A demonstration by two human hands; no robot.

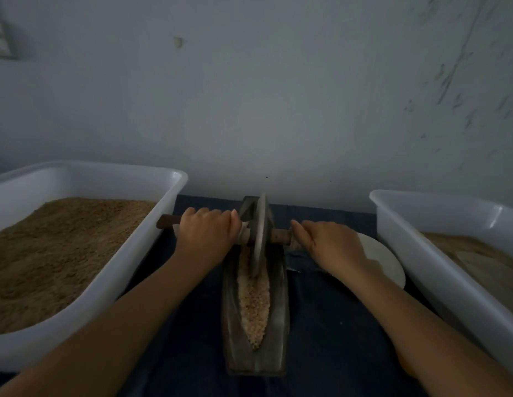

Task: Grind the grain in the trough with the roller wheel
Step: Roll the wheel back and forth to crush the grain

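At bench centre, between two white tubs: trough (256,308), long and narrow, lengthwise away from the body, on dark cloth (321,325). Pale grain (253,299) heaped along its groove, coarse-looking, so probably far from finished. Wheel (259,239) upright on edge in the far half of the groove, rim down in the grain, near the wall end.

Axle (279,234) straight through the wheel's hub, crosswise over the trough, one end out to each side. Left hand (205,230) curled over the left end, fingers wrapped round it, knuckles up, close against the hub. Right hand (325,239) likewise closed round the right end, thumb side toward the wheel. Both wrists near level, arms stretched forward: evenly gripped either side to keep the wheel from tipping and to press straight down. Far reach suggests the outer end of a stroke, though direction cannot be told.

Left tub (169,190) heaped with brown meal or grain, touching-close beside the left hand; right tub (392,222) with a thinner layer, well clear of the trough. Likely one for supply, one for ground stuff, though which is which cannot be told. White plate (384,259) partly hidden under the right wrist.
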